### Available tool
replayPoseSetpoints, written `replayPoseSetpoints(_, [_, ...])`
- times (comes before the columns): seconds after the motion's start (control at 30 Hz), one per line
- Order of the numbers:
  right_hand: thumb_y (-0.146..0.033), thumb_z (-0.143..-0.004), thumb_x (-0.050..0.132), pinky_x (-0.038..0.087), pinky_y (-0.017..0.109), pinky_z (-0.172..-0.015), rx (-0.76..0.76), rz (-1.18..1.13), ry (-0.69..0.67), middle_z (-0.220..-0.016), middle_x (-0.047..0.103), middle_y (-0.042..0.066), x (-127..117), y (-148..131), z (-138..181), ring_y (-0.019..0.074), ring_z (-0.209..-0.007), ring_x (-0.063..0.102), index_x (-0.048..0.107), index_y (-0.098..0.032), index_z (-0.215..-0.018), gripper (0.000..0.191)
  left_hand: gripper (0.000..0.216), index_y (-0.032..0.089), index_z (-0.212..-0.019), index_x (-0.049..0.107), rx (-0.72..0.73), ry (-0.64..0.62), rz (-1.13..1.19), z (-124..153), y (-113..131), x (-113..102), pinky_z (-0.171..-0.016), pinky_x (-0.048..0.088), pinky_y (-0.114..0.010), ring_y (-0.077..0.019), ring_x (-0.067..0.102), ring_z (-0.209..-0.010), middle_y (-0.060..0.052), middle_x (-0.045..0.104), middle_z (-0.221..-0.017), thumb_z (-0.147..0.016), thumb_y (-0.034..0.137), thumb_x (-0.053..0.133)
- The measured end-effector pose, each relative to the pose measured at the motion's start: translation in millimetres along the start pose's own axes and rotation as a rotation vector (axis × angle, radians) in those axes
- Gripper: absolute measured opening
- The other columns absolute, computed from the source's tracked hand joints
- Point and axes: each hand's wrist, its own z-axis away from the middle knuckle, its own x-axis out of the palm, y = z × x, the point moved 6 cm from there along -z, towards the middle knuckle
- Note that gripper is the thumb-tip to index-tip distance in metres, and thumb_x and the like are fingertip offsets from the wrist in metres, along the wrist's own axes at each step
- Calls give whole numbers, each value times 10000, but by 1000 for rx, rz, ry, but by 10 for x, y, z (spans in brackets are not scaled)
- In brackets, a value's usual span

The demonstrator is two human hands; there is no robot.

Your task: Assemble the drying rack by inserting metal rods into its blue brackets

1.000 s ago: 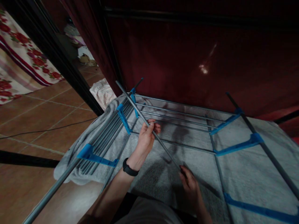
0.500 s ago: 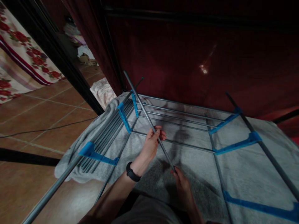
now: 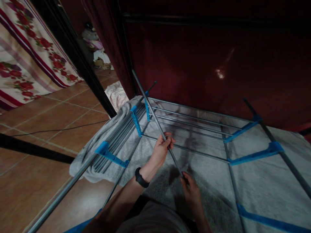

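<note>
A loose grey metal rod (image 3: pixel 157 124) slants across the middle of the view, its far end raised. My left hand (image 3: pixel 162 149), with a black band on the wrist, is closed around the rod at mid-length. Lower down, my right hand (image 3: pixel 190 186) grips the rod's near end. Around them stands a partly built rack of metal tubes with blue plastic brackets (image 3: pixel 138 121). Several cross rods (image 3: pixel 189 121) span its far side. More brackets (image 3: pixel 255 153) sit along the right-hand tube (image 3: pixel 295 171).
Several loose rods (image 3: pixel 116 139) lie side by side on the grey blanket (image 3: pixel 264 181) at the left. A dark red panel (image 3: pixel 184 58) rises behind the rack. Black posts (image 3: pixel 77 58) stand at the left, with tiled floor (image 3: pixel 48 129), a cable and a floral curtain (image 3: pixel 31 55) beyond.
The view has turned a little to the left, so everything sits farther right. Both hands keep hold of the rod, which has hardly moved against the rack.
</note>
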Motion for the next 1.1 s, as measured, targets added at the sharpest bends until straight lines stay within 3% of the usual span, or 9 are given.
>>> replayPoseSetpoints(0.13, [-655,-860,705,637,466,-931,4,-19,62,-1150,812,131,-71,20,53,321,-1042,774,797,-230,-1096,495,283,194,-1061,671,6,-5,-1,-2,-11,42,-657,424,-255,-109,551,-655,-8,682,-823,-853,313,822])
replayPoseSetpoints(0.3, [-642,-838,731,632,461,-911,68,-55,78,-1107,818,134,-84,44,67,317,-1015,772,791,-221,-1080,489,286,196,-1073,667,-23,-37,-7,80,-139,73,-700,451,-277,-126,585,-691,-11,697,-838,-843,295,806])
replayPoseSetpoints(0.47, [-657,-830,729,638,449,-868,40,-78,77,-1088,813,127,-43,-13,31,310,-978,768,786,-223,-1067,497,306,201,-1077,663,-58,-42,-9,163,-260,34,-727,458,-291,-137,604,-713,-7,690,-828,-813,262,805])
replayPoseSetpoints(0.63, [-723,-844,695,621,450,-922,54,-82,39,-1055,809,105,18,-16,-3,289,-965,753,774,-248,-1076,534,312,203,-1093,671,-98,-49,-12,245,-333,2,-756,479,-301,-148,628,-738,-17,697,-844,-821,272,808])
replayPoseSetpoints(0.73, [-747,-827,709,615,437,-942,74,-100,28,-1057,810,93,35,-21,-16,276,-968,746,773,-279,-1060,528,301,196,-1080,672,-100,-48,6,256,-330,-36,-760,482,-299,-148,630,-740,-23,697,-840,-819,261,806])
replayPoseSetpoints(0.93, [-711,-814,729,629,474,-935,66,-138,65,-1120,797,125,11,-77,-64,304,-1023,751,768,-216,-1089,568,330,202,-1111,662,-80,-22,26,176,-258,-156,-760,487,-299,-152,640,-760,-28,713,-877,-812,207,802])
replayPoseSetpoints(1.1, [-683,-801,733,618,434,-867,60,-106,85,-999,801,104,7,-47,-78,260,-888,738,765,-216,-1037,524,341,211,-1122,665,-48,-18,30,140,-202,-170,-783,494,-304,-156,650,-778,-23,711,-869,-816,209,817])
